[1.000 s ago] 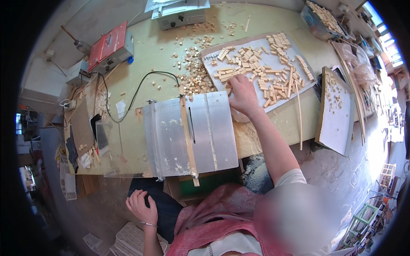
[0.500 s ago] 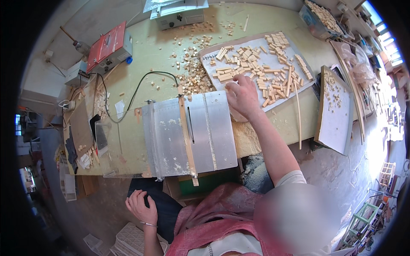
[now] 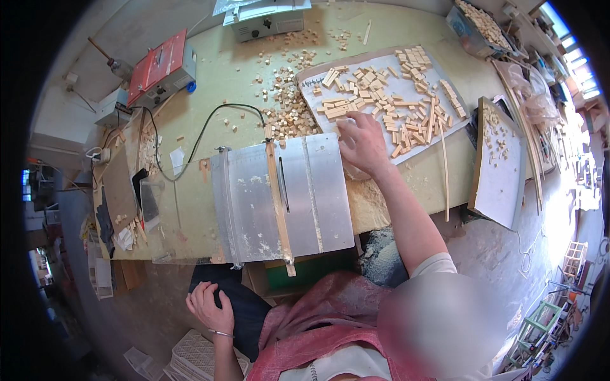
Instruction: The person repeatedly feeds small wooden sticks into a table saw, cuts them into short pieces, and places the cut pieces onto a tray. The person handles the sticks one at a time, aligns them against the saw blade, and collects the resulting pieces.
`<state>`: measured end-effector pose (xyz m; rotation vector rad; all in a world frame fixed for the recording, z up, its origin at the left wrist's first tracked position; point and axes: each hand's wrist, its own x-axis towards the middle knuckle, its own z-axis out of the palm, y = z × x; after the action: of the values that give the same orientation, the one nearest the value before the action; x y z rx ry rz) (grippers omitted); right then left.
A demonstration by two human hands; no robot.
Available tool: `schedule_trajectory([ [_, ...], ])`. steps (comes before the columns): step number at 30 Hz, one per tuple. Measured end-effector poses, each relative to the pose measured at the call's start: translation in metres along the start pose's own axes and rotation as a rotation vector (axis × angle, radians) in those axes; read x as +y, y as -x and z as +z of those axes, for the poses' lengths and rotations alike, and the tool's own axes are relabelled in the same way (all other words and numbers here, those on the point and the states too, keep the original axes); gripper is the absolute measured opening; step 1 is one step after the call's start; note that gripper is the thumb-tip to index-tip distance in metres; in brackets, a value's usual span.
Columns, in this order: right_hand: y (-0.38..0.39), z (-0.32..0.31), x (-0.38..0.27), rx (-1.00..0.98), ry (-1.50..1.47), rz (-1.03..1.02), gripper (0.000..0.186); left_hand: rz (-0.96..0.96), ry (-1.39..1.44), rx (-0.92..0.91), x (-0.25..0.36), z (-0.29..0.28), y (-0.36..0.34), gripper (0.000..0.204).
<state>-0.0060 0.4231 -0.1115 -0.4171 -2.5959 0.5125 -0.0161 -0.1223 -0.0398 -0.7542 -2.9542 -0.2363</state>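
My right hand (image 3: 361,143) is at the near left corner of a paper-covered board (image 3: 445,130), beside the right edge of a small table saw (image 3: 264,197). Its fingers are bent and closed, with the tips hidden, so what they hold cannot be made out. Short wooden blocks (image 3: 406,133) lie on the board just beyond it, some lined up, others scattered. The saw has a flat metal top, a narrow blade slot (image 3: 284,184) and a wooden strip (image 3: 277,200) along the slot. My left hand (image 3: 211,306) rests on my dark-trousered thigh, fingers loosely apart, holding nothing.
Small wooden cubes (image 3: 289,114) are heaped behind the saw. A black cable (image 3: 206,130) loops left of them. Red-topped (image 3: 159,66) and grey (image 3: 267,25) machines stand at the back. To the right are a tilted tray (image 3: 499,171), a bin of blocks (image 3: 480,32) and a thin stick (image 3: 444,178).
My right hand has shifted very slightly right at the board's corner, its fingers still bent. My left hand has stayed on the thigh.
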Motion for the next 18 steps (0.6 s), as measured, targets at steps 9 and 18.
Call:
schedule_trajectory([
  [9, -0.006, 0.005, -0.014, -0.041, -0.116, 0.176, 0.042, 0.0, 0.008, 0.008, 0.002, -0.004, -0.001, 0.021],
  [18, 0.038, -0.07, -0.041, 0.211, -0.218, 0.118, 0.045, 0.023, 0.119, 0.048, -0.009, -0.001, 0.005, 0.025],
])
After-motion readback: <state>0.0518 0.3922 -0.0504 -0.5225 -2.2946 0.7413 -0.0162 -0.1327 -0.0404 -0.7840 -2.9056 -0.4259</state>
